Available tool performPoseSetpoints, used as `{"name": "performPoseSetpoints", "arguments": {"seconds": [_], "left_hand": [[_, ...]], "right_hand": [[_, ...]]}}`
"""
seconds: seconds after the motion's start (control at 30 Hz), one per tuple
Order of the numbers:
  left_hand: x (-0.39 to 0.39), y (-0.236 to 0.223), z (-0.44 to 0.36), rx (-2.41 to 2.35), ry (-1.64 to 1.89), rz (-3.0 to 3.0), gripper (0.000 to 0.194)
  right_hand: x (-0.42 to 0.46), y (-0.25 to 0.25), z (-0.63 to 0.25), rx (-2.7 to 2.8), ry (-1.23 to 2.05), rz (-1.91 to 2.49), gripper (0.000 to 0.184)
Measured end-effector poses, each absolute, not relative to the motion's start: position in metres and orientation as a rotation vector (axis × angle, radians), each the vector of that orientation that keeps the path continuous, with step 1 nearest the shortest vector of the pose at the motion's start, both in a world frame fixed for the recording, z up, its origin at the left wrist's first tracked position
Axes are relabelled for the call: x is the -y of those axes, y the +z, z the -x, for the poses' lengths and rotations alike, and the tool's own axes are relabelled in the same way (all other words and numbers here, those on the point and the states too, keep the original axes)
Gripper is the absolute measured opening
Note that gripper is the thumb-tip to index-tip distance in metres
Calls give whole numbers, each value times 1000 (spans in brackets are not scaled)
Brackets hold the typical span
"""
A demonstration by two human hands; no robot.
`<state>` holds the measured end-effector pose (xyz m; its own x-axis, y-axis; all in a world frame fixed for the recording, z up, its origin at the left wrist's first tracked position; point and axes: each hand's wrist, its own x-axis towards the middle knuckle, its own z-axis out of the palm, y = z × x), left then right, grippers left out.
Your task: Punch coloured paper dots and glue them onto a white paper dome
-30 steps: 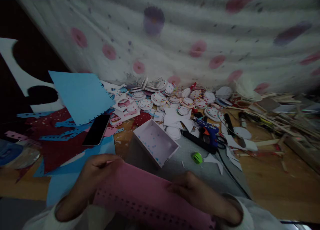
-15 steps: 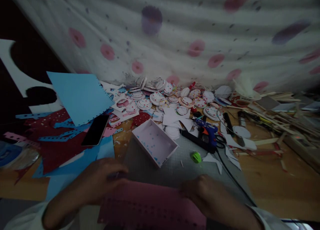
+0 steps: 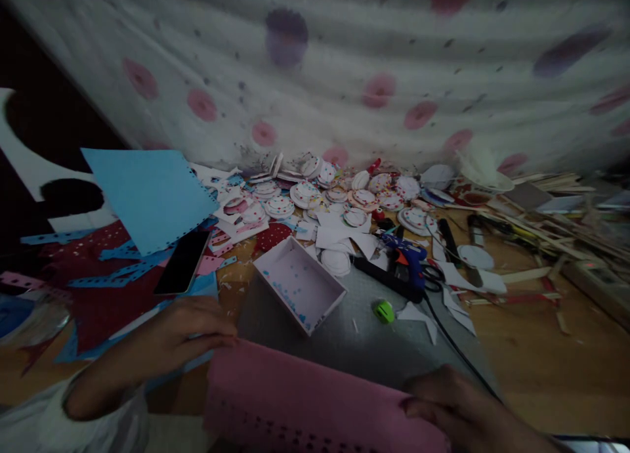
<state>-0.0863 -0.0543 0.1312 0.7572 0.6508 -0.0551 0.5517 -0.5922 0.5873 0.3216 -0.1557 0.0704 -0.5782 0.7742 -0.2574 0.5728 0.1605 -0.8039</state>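
A pink sheet, which looks like paper or thin foam with rows of dark holes or dots, is stretched between my hands at the near edge of the work mat. My left hand pinches its upper left corner between thumb and fingers. At the sheet's right side my right hand grips the edge, thumb on the near face. The sheet's lower part runs out of view. Just beyond it a shallow open white box sits tilted on the grey mat, small blue dots inside it.
A blue sheet, red dotted material and a phone lie left. Layered paper discs are heaped along the curtain. A glue gun, green sharpener-like item, scissors and wooden sticks are right.
My right hand has moved right and slightly down along the pink sheet. The left hand has shifted left, and the sheet shows higher and tilted, lower on its right side.
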Motion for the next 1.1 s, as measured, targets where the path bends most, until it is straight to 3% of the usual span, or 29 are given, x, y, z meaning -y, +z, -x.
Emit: {"name": "performPoseSetpoints", "arguments": {"seconds": [0.1,0.2,0.27,0.4,0.57,0.73,0.97,1.1], "left_hand": [[41,115,79,-926,298,-2408,22],[26,102,66,-941,250,-2508,23],[20,97,60,-940,188,-2580,22],[30,95,55,-970,192,-2637,22],[71,85,53,-1027,294,-2648,22],[97,67,38,-1149,467,-2575,18],[94,86,25,-1158,637,-2139,17],[84,98,23,-1224,599,-1870,20]], "right_hand": [[154,68,-327,2028,1380,1398,53],[140,67,-325,1803,1022,1552,46],[128,61,-322,1764,759,1611,32],[111,36,-314,1911,513,1644,26],[103,23,-307,2019,539,1713,23],[108,44,-328,1810,697,1657,15],[166,78,-379,1417,614,1675,48],[178,88,-360,1651,653,1597,29]]}}
